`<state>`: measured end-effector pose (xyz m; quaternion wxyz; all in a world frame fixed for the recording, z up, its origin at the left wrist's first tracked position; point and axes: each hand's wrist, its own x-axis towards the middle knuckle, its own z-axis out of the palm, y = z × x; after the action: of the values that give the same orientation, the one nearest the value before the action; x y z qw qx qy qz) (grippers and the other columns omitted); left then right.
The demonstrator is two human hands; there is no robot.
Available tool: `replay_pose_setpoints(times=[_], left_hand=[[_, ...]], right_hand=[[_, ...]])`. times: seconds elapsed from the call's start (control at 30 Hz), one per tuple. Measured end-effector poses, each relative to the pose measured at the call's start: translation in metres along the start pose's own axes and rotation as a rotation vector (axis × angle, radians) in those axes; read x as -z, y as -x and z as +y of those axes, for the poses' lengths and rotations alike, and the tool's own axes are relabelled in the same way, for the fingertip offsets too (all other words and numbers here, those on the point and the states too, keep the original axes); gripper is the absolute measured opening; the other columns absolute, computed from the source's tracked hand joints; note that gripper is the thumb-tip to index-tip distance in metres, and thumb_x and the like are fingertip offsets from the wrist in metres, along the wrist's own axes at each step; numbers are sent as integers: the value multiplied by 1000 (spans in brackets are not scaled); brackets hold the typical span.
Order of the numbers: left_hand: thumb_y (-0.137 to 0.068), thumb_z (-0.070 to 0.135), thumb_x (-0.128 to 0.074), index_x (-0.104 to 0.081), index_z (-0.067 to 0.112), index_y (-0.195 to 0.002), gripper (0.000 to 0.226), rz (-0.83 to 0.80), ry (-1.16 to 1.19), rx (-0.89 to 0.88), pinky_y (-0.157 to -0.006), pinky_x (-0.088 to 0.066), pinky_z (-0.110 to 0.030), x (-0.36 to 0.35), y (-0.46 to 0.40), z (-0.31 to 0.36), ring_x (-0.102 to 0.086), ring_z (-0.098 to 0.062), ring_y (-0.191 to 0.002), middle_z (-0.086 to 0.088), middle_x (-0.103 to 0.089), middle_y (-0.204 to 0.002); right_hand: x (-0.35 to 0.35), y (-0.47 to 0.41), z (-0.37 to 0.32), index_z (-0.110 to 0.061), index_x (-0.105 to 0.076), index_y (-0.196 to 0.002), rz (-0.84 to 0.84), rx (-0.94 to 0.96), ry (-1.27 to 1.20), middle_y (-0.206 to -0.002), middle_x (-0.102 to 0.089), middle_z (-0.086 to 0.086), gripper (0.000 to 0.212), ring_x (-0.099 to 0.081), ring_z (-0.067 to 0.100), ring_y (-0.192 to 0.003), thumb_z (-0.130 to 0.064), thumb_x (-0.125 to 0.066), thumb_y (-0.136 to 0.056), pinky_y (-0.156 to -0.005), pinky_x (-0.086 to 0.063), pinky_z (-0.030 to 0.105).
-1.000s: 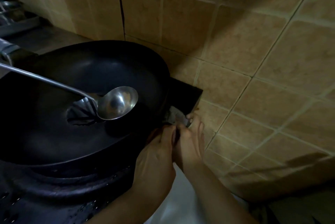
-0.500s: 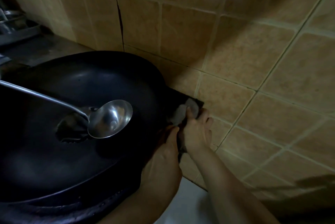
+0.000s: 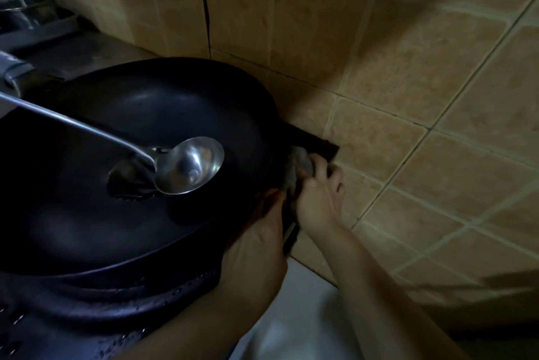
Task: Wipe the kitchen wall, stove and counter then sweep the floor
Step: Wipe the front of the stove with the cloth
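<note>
A black stove [image 3: 316, 142] stands against the tan tiled wall [image 3: 393, 68], its far right corner showing past a large black wok [image 3: 131, 184]. My right hand [image 3: 318, 199] grips a small grey cloth [image 3: 302, 163] and presses it on that stove corner, between the wok's rim and the wall. My left hand [image 3: 256, 249] rests against the stove's right edge just under the wok, fingers reaching up toward the cloth; what its fingertips touch is hidden in shadow.
A steel ladle [image 3: 186, 165] lies in the wok, its handle running off to the left. A dark counter [image 3: 87, 53] and a metal rack [image 3: 26, 12] sit at the far left. A crack runs down the wall tiles [image 3: 205, 9]. A pale surface [image 3: 291, 324] lies below my arms.
My right hand with the cloth slid forward along the stove's right edge to the far corner, then drew back slightly. My left hand stayed at the stove's edge.
</note>
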<state>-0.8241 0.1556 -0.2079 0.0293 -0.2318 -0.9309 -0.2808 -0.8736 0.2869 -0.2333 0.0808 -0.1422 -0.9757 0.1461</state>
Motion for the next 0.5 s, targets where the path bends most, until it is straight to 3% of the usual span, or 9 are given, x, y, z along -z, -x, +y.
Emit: replay_pose_setpoints(times=[0.1, 0.27, 0.37, 0.5], left_hand=[[-81, -1, -56, -28, 17, -145, 72, -13, 16, 18, -109, -29, -22, 10, 15, 5, -39, -15, -133, 0, -39, -146], [-52, -17, -71, -55, 2, -124, 76, 23, -15, 13, -81, -52, -31, 14, 34, -4, -67, -29, -94, -16, -66, -110], [-58, -18, -62, -56, 0, -122, 66, 58, 0, -17, -78, -52, -32, 21, 46, -4, -67, -29, -88, -17, -67, -104], [-71, -8, -46, -53, 2, -126, 56, 98, 49, -16, -84, -47, -35, 28, 65, -7, -61, -32, -95, -16, -64, -109]], right_hand=[[-1, 25, 2, -27, -45, -137, 6, 94, 18, -148, -16, -5, 45, -15, 30, -125, -25, -48, -92, -102, -24, 37], [5, -1, -2, -23, -36, -143, -71, -62, -4, -148, -16, 3, 56, -23, 35, -123, -21, -52, -89, -103, -25, 40], [-1, 10, -11, -25, -38, -141, -61, -74, -66, -150, -15, -1, 56, -19, 35, -127, -17, -53, -88, -107, -22, 41], [-13, 61, -17, -19, -47, -135, 31, -51, -219, -149, -21, -4, 44, -20, 30, -128, -13, -48, -91, -108, -26, 40]])
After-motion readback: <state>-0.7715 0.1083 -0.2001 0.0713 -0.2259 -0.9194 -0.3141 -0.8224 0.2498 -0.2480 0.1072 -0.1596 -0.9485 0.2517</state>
